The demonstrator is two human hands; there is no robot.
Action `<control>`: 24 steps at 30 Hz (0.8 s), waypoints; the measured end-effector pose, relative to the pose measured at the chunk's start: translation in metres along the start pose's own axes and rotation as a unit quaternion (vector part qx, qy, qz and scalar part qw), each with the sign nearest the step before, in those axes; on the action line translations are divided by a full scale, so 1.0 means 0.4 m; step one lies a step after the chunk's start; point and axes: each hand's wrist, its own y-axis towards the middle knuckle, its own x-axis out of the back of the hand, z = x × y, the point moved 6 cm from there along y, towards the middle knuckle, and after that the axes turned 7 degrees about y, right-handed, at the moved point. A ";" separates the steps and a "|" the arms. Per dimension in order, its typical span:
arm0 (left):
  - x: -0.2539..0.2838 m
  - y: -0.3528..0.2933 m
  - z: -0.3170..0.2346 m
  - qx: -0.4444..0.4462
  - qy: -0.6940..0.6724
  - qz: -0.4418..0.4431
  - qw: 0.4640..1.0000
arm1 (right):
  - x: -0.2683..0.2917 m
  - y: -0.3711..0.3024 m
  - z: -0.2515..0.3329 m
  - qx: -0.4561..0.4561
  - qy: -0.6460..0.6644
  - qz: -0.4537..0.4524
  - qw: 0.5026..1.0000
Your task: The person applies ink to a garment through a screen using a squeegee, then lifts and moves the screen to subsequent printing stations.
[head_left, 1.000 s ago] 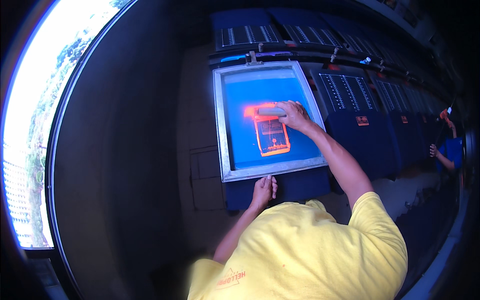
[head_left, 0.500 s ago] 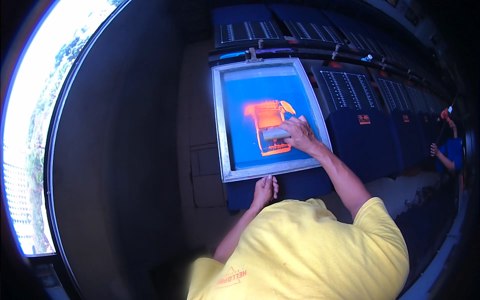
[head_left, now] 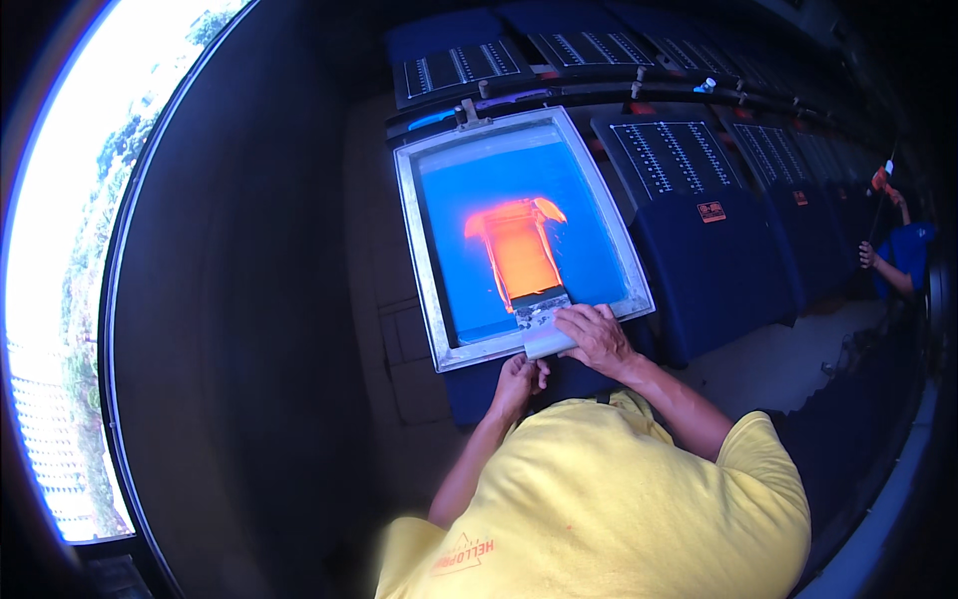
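Observation:
A metal-edged printing screen (head_left: 423, 268) with blue mesh lies in front of me. On the mesh spreads a bright orange ink patch (head_left: 522, 255), its upper edge flared to both sides. My right hand (head_left: 599, 339) grips a squeegee (head_left: 544, 331), which lies tilted over the screen's near side. Its dark blade end is at the lower edge of the ink, and its pale handle reaches over the near rim. My left hand (head_left: 515, 385) is closed just below that rim, close to the handle's end; what its fingers hold, if anything, is hidden.
Dark printing boards (head_left: 675, 158) with white scale marks stand in rows to the right and beyond, draped with navy cloth (head_left: 711, 275). A clamp (head_left: 467, 115) meets the screen's far edge. At far right, another person in a blue sleeve (head_left: 910, 255) holds a long thin thing.
My right hand has drawn the squeegee toward me, from the middle of the mesh to the near rim. Smooth orange ink now covers the patch's middle. The view has shifted slightly.

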 end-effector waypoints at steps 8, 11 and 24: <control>0.062 -0.172 -0.126 -0.066 0.118 -0.092 0.987 | 0.131 -0.124 -0.186 -0.221 -0.019 -0.191 0.956; 0.142 -0.189 -0.291 -0.284 0.290 -0.351 0.844 | 0.156 -0.178 -0.336 -0.348 -0.073 -0.204 0.912; 0.149 -0.004 -0.355 -0.154 0.418 -0.364 0.818 | 0.217 -0.202 -0.544 -0.394 0.111 -0.254 0.876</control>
